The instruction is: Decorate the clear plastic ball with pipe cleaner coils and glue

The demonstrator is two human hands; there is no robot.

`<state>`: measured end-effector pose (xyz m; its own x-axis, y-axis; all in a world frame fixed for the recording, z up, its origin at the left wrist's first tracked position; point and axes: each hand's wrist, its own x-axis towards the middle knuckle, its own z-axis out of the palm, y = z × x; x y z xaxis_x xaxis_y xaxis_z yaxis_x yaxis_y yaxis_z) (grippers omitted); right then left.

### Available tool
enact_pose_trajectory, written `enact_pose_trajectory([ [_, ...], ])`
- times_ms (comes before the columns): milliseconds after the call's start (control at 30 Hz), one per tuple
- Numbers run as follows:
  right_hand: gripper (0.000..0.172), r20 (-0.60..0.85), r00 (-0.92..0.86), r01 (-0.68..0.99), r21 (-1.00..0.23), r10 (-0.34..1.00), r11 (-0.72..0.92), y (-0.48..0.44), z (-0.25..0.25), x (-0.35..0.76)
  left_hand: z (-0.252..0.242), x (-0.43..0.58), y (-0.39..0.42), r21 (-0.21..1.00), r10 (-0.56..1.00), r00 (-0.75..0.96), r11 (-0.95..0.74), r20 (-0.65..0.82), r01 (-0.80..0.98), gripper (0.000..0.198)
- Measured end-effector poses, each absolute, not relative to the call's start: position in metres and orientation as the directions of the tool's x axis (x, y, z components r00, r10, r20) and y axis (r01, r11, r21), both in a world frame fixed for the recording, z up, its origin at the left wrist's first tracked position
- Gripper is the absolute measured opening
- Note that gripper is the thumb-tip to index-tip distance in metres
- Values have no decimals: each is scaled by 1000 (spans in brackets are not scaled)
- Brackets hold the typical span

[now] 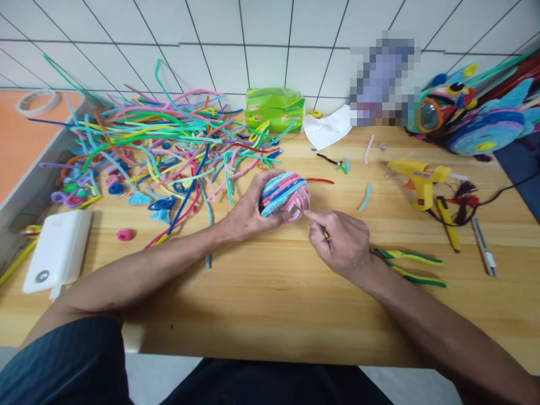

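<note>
Cupping pipe-cleaner ball (284, 194) at middle of worktop (270, 298): left hand (248, 214) wraps its left side, fingers curled round it. Right hand (341, 242) pinches thin tool (300, 210), tip touching ball's near-right face. Ball likely light, fuzzy, springy, non-slip; wire ends may snag or unwind, so grip broad sides, gentle squeeze. Pliers (413, 267) just beside right wrist; glue gun (417, 180) toward right edge; loose pipe cleaners (169, 146) heaped at far-left corner.

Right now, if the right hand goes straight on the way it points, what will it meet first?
Most likely the pipe-cleaner ball, which the left hand holds. The right hand points up-left, and the thin tool it pinches seems to touch the ball, though depth is unclear.
</note>
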<state>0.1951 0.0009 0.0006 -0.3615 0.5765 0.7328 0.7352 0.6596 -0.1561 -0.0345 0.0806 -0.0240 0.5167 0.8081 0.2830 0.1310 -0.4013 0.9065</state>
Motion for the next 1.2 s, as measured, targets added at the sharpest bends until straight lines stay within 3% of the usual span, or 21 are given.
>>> enact_pose_trajectory([
  [500, 31, 741, -397, 751, -77, 542, 655, 3, 4, 193, -27, -35, 80, 893, 791, 523, -434, 316, 117, 82],
  [1200, 26, 743, -358, 752, -130, 565, 647, 0, 1, 191, -23, -32, 80, 883, 813, 483, -445, 326, 153, 77],
])
